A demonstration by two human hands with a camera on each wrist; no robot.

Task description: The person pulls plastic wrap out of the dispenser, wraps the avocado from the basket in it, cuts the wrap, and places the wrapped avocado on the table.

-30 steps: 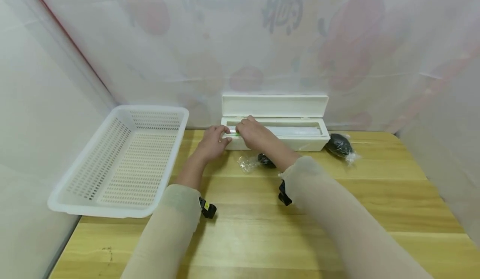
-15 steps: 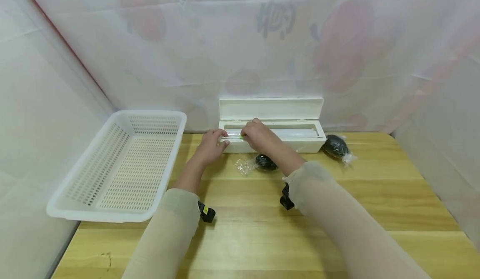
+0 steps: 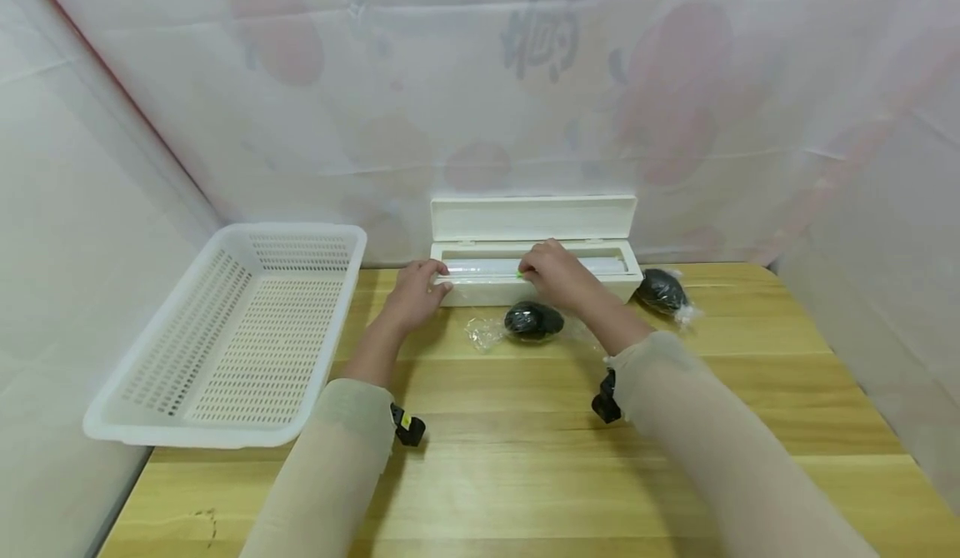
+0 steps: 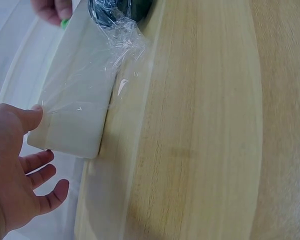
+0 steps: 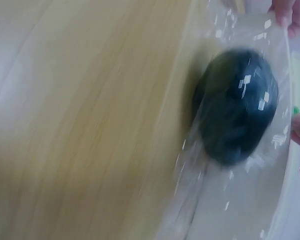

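Observation:
A white cling film box (image 3: 480,294) stands at the back of the table, its lid (image 3: 532,218) raised and a roll of film (image 3: 480,267) inside. My left hand (image 3: 417,296) holds the box's left end between thumb and index finger; its other fingers are loosely bent. With my right hand (image 3: 561,276) I pinch a small green slide cutter (image 3: 520,274) on the front rim, around mid-length. Clear cling film (image 4: 122,47) hangs over the front of the box. Against that front lies a dark, smooth oval object (image 5: 235,107) with film around it; its kind is unclear.
Another dark oval object (image 3: 663,291), wrapped in film with a twisted end, lies by the box's right end. A white perforated plastic basket (image 3: 348,325) stands at the left of the wooden table (image 3: 495,458). A printed curtain (image 3: 480,108) hangs behind.
My right hand has slid the green cutter rightward along the box rim, uncovering more of the dark object in front. My left hand has kept its hold on the left end.

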